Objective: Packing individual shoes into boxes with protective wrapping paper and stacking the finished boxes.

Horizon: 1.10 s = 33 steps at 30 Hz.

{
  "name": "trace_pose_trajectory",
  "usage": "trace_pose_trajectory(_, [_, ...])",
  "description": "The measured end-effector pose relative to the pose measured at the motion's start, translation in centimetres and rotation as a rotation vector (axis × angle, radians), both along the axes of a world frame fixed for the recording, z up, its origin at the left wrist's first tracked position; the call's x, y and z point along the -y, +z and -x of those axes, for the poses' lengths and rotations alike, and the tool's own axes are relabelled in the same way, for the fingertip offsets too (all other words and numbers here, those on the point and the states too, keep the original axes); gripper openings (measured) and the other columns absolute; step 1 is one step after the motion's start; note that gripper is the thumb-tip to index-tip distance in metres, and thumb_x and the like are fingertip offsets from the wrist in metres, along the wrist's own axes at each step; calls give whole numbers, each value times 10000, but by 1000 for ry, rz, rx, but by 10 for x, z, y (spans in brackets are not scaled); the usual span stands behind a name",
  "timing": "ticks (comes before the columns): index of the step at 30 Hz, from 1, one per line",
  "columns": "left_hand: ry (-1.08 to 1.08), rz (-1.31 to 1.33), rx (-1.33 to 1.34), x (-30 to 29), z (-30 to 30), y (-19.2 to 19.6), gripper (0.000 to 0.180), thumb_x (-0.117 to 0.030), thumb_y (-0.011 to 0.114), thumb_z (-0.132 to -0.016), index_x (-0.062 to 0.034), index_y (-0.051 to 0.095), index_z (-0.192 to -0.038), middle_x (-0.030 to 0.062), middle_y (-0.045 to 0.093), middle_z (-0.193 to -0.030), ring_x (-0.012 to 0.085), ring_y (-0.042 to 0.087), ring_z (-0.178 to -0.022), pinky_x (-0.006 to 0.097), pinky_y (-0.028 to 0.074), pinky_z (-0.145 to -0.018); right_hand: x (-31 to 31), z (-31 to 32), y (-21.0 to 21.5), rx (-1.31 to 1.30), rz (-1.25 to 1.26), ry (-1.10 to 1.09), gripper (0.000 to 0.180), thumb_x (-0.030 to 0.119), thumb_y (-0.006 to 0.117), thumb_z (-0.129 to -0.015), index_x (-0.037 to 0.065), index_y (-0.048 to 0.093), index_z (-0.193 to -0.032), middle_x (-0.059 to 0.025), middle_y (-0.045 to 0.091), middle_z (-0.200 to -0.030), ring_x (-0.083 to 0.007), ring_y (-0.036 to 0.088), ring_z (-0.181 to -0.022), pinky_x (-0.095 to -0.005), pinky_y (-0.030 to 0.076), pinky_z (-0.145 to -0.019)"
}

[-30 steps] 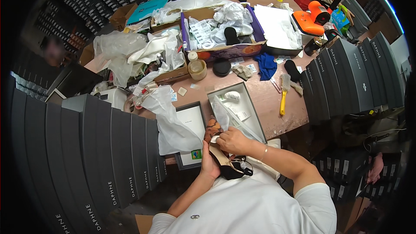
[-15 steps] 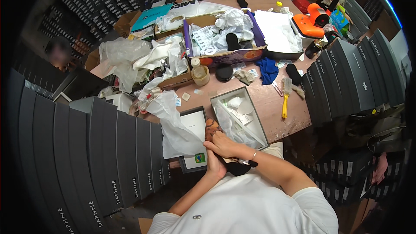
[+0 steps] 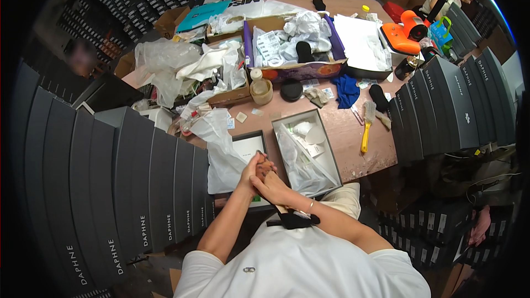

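A shoe is held in front of my chest, its brown, dark-spotted toe [image 3: 264, 165] pointing away from me and its black rear part hanging near my right wrist. My left hand [image 3: 248, 176] is closed round the toe from the left side. Across the shoe lies my right hand [image 3: 273, 189], with its fingers curled against the toe; some fingertips are hidden. Beneath the hands is a grey-edged white box part [image 3: 242, 145] with white tissue paper [image 3: 214, 138] over its left side. Beside it sits an open shoebox [image 3: 326, 157] holding wrapping paper and a white roll.
Stacked dark shoeboxes [image 3: 127, 176] rise at left, and more boxes [image 3: 441, 102] at right. On the table are a yellow-handled brush [image 3: 365, 135], a blue cloth [image 3: 346, 91], a bottle [image 3: 260, 89], a black round tin [image 3: 291, 90] and a purple carton [image 3: 298, 70] full of paper.
My left hand has moved forward from under the shoe's middle to its toe. The right hand has shifted slightly left and nearer to me. The whole view has shifted a little.
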<state>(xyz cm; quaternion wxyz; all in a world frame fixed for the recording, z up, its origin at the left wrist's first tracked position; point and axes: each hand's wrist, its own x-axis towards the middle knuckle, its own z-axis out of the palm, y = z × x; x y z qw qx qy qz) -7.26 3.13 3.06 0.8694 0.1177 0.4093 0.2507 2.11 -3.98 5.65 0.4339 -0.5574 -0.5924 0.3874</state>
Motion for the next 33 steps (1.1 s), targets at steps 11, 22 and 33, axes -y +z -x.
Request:
trace_pose_trajectory(11, [-15, -150, 48, 18, -5, 36, 492, -499, 401, -972, -60, 525, -1159, 87, 621, -1017, 224, 614, -955, 367, 513, -842, 15, -26, 41, 271, 67, 313, 686, 546, 455, -904, -132, 548, -858, -341, 521, -987, -444, 508, -911, -479, 384, -812])
trace_pose_trajectory(22, [-56, -74, 55, 21, -4, 2, 496, -524, 394, -965, -71, 528, -1120, 86, 625, -1009, 230, 616, -920, 373, 519, -817, 5, -41, 33, 233, 348, 445, 630, 506, 424, -948, -113, 533, -921, -297, 485, -1011, -389, 491, -960, -445, 392, -857])
trace_pose_trajectory(33, [-60, 61, 221, 53, -31, 28, 608, -553, 428, -936, -63, 460, -1294, 133, 539, -1230, 355, 543, -1125, 534, 473, -921, -24, -196, -22, 894, -9, -343, 316, 186, 685, -786, 60, 642, -1072, -181, 382, -1424, -401, 262, -1355, -500, 236, -1092])
